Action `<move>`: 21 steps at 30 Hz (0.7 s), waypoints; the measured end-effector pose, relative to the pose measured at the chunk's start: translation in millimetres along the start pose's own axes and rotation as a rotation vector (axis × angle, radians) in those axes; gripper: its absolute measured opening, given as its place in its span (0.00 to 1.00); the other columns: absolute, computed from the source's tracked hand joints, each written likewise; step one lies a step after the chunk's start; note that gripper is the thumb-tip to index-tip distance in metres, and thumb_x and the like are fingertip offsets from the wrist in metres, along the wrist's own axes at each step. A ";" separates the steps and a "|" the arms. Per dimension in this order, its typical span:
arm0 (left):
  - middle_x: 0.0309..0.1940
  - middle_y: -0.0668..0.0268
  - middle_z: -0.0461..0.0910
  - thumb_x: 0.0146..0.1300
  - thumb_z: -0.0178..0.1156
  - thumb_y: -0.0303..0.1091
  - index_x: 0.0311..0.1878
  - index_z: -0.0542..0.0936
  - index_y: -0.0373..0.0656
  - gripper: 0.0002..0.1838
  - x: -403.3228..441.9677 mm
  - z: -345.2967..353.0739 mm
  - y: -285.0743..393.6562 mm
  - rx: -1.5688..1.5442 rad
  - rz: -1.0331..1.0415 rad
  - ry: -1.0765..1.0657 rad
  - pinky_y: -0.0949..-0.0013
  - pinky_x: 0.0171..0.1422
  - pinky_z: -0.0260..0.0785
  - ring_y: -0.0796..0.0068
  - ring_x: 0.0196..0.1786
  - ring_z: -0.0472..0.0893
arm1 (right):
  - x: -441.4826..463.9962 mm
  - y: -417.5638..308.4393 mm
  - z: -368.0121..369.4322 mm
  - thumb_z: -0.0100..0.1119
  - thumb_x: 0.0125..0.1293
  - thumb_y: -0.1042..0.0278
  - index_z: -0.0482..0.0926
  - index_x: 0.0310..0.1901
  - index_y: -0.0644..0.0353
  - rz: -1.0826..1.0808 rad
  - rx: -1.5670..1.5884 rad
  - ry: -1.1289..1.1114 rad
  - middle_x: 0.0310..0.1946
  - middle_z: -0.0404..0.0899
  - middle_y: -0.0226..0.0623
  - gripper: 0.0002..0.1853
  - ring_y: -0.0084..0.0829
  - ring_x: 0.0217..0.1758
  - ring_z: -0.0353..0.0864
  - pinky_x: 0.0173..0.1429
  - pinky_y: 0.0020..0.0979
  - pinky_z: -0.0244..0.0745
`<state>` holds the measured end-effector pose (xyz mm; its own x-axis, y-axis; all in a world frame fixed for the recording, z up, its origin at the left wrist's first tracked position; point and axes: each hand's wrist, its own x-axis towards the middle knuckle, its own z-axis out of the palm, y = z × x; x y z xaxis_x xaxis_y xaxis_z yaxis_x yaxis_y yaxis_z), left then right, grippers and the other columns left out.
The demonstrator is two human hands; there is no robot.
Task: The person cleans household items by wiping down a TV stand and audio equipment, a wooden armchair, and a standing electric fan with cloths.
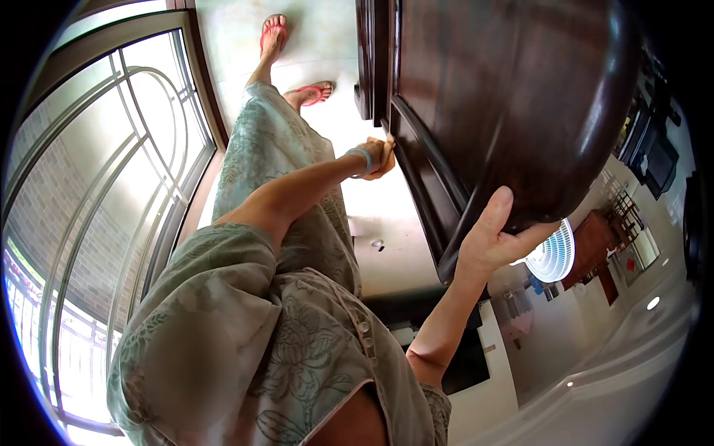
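Observation:
A large dark brown polished wooden furniture piece point(513, 97) with a rounded edge and raised moulding fills the upper right; its exact kind is unclear. My right hand point(487, 241) grips its lower edge, the thumb on the near face and the fingers wrapped round, partly hidden. Near the moulding point(428, 152) is my left hand point(375, 157), with a pale blue band on the wrist. Its fingers are curled together close to the wood's side edge. Whatever those fingers hold, if anything, I cannot make out.
My feet in pink flip-flops point(274, 33) stand on a pale tiled floor point(230, 37). On the left is a metal-framed glass door or window point(126, 141) with curved bars. Beyond the wood are a white fan point(552, 256) and brown wooden furniture point(595, 241).

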<state>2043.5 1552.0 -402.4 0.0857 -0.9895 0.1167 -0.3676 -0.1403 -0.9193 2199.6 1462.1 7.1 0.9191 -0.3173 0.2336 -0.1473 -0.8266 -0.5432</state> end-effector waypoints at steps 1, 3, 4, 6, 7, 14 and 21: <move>0.35 0.49 0.82 0.67 0.56 0.34 0.37 0.81 0.21 0.18 -3.2 11.5 -35.5 -0.028 0.445 0.282 0.73 0.41 0.81 0.64 0.35 0.86 | 0.5 -2.0 0.4 0.62 0.68 0.63 0.62 0.64 0.77 0.015 -0.007 -0.001 0.56 0.74 0.55 0.31 0.42 0.55 0.79 0.60 0.37 0.75; 0.37 0.54 0.82 0.66 0.56 0.34 0.42 0.81 0.24 0.17 -7.5 25.1 -89.5 -0.765 0.344 -0.006 0.71 0.44 0.81 0.65 0.39 0.86 | -0.3 -3.0 -1.8 0.62 0.67 0.63 0.63 0.63 0.76 0.030 -0.011 -0.005 0.55 0.74 0.55 0.31 0.42 0.54 0.79 0.59 0.37 0.75; 0.38 0.56 0.82 0.66 0.57 0.34 0.44 0.81 0.25 0.17 -7.2 32.2 -107.7 -1.005 0.290 -0.101 0.70 0.45 0.81 0.66 0.41 0.85 | -0.6 -1.8 -3.9 0.64 0.65 0.66 0.61 0.65 0.75 0.055 0.009 -0.033 0.56 0.72 0.53 0.33 0.40 0.55 0.77 0.59 0.36 0.75; 0.42 0.72 0.82 0.64 0.60 0.37 0.52 0.82 0.39 0.17 12.0 45.7 -118.4 -1.402 0.361 -0.703 0.75 0.50 0.77 0.69 0.47 0.82 | -0.2 -2.1 -2.4 0.65 0.63 0.69 0.59 0.66 0.74 0.081 0.033 -0.060 0.56 0.70 0.51 0.35 0.39 0.56 0.75 0.59 0.35 0.74; 0.42 0.72 0.82 0.64 0.60 0.37 0.52 0.82 0.39 0.17 18.1 43.6 -119.5 -1.401 0.362 -0.706 0.75 0.50 0.77 0.69 0.47 0.82 | 0.9 -4.3 0.0 0.64 0.65 0.66 0.61 0.64 0.75 0.049 0.018 -0.031 0.54 0.73 0.52 0.32 0.40 0.55 0.77 0.59 0.36 0.75; 0.56 0.45 0.65 0.57 0.59 0.25 0.53 0.71 0.34 0.20 31.9 41.2 -79.2 -2.175 -1.310 -0.378 0.55 0.65 0.66 0.42 0.62 0.66 | 0.5 -5.4 0.4 0.62 0.68 0.64 0.63 0.64 0.76 0.019 -0.040 -0.006 0.57 0.73 0.55 0.31 0.42 0.56 0.78 0.61 0.37 0.75; 0.71 0.51 0.54 0.62 0.63 0.38 0.70 0.63 0.40 0.35 11.7 42.0 -104.4 -2.170 -0.889 -0.845 0.54 0.72 0.63 0.46 0.69 0.66 | 1.3 -7.3 -0.7 0.60 0.69 0.63 0.61 0.67 0.77 -0.012 -0.123 -0.017 0.59 0.72 0.56 0.32 0.44 0.58 0.78 0.62 0.39 0.75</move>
<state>2121.8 1556.5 -320.8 0.6390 -0.5757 -0.5102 -0.0051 -0.6664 0.7455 2201.6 1467.4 11.9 0.9270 -0.3000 0.2251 -0.1789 -0.8812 -0.4376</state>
